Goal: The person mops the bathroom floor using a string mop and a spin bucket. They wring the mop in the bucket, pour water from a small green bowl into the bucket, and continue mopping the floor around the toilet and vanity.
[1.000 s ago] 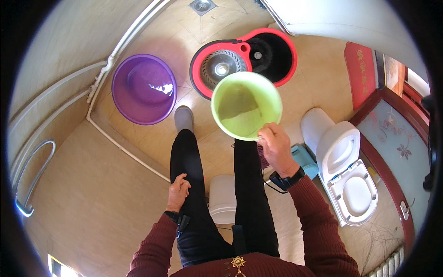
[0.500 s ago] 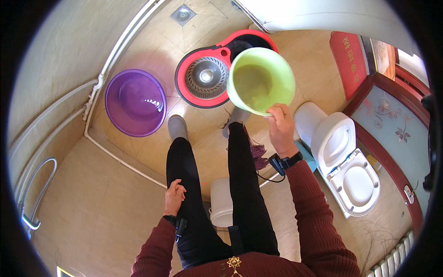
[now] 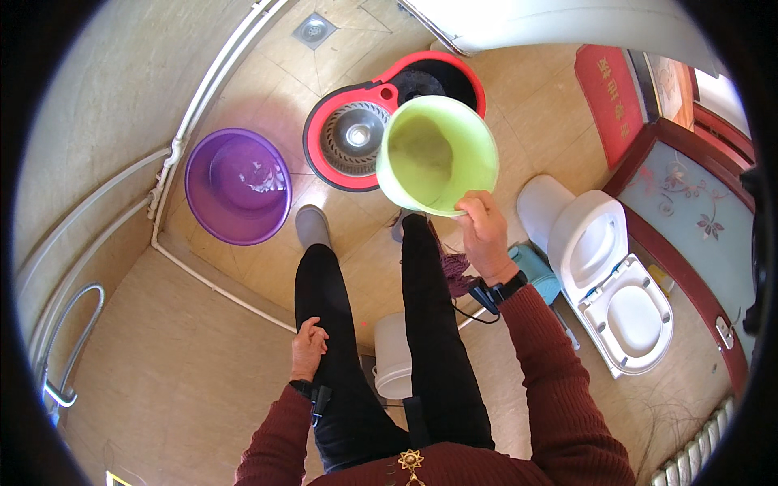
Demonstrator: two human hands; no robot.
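1. Head view, the change: the pale green round plastic basin (image 3: 472,166) has shifted left and slightly toward the person over the last half second, uncovering more of the dark compartment of the red-and-black two-part mop bucket (image 3: 366,92). For the work in hand, this seems only a small carrying adjustment: murky water (image 3: 421,154) remains inside.
2. Head view, right grip: the right hand (image 3: 485,236) is closed on the green basin's near rim, holding it tilted above the floor, in front of the mop bucket as seen from above.
3. Head view, left grip: the left hand (image 3: 308,348) is loosely curled with nothing visible in it, over the left trouser leg; whether it touches, I cannot tell.
4. Head view, count: two basins, the green one and a purple round plastic one (image 3: 203,194) on the floor; one mop bucket; one white bucket (image 3: 393,352); one white toilet (image 3: 541,206); two grey shoes (image 3: 312,225), the right partly hidden.
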